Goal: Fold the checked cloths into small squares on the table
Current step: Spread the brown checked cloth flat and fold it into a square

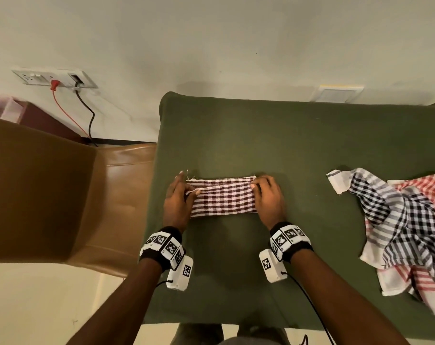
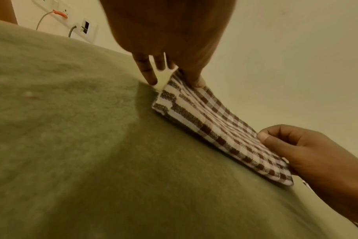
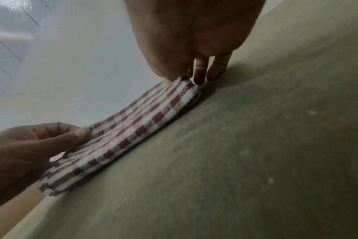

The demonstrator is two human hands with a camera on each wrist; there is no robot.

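A maroon-and-white checked cloth (image 1: 222,196) lies folded into a long strip on the green table cover (image 1: 286,140). My left hand (image 1: 179,195) pinches its left end between thumb and fingers, and my right hand (image 1: 267,195) pinches its right end. The top layer is slightly lifted at both ends. The left wrist view shows the cloth (image 2: 215,122) held by my left hand (image 2: 174,71) with my right hand (image 2: 292,142) at the far end. In the right wrist view the cloth (image 3: 133,127) runs from my right hand (image 3: 186,69) to my left hand (image 3: 51,139).
A loose pile of unfolded checked cloths, black-and-white (image 1: 395,220) over red-and-white (image 1: 425,185), lies at the table's right. A brown chair (image 1: 49,190) stands left of the table. A wall socket panel (image 1: 54,78) with cables sits behind it. The table's far half is bare green cover.
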